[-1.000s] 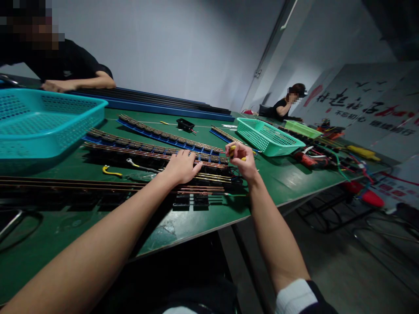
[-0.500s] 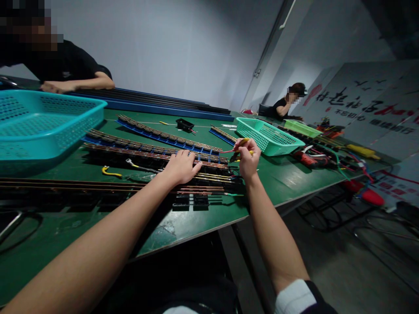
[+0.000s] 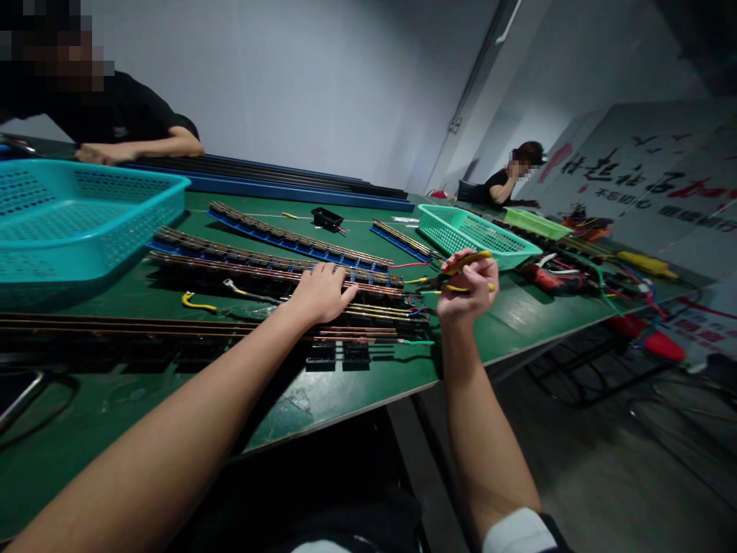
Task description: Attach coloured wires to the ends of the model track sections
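My left hand lies with fingers stretched over a long strip of copper bars on a black and blue base. My right hand, beyond the strip's right end, is closed round yellow-handled pliers. The pliers' dark jaws point left, close to a short yellow wire. Just above, a red wire sticks out from the strip. Nearer to me lie more copper bars with a green wire at their end; whether the jaws grip any wire I cannot tell.
A large turquoise basket stands at the left, a green basket behind my right hand. A black plastic box sits farther back. A red-handled tool lies right. One co-worker's arm rests at far left; another person sits far right.
My right hand has moved right with the pliers, away from the strip's end, and the pliers' handles look wider apart. The yellow wire end shows clearly now. My left hand stays put.
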The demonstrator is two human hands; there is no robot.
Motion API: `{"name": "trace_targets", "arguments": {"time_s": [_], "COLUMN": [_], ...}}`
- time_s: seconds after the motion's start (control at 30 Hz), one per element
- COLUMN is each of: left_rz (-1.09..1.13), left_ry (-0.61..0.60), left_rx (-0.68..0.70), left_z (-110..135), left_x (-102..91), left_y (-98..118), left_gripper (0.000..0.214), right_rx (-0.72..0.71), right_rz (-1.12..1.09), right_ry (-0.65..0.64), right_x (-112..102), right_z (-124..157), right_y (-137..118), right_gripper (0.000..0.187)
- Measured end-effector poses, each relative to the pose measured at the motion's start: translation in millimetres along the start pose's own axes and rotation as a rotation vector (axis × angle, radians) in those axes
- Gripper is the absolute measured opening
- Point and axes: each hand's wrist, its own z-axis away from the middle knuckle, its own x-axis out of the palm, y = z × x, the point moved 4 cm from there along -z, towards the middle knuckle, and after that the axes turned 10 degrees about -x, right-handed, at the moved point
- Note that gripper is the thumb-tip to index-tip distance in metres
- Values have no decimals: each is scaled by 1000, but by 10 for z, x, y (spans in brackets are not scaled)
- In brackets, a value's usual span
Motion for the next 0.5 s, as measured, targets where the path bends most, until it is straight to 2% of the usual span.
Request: {"name": "trace_targets", "arguments": {"time_s": [0.17,0.33,0.5], "left_rz": [-6,-9,-6], "left_ry": [7,2,2], "left_rx": [-2,-2,2], "left_z": [3,6,-4], "left_x": [-1,-2,5], "left_y": [0,-2,-7], "left_gripper": [49,49,48], "right_rx": [93,82,74], "right_rz": [-10,-57,-18], "right_ry": [49,162,105], "right_x": [-38,-119,-138], "right_z": [-20,-34,-30], "right_y": [3,-16,10], "right_gripper": [21,17,19]}}
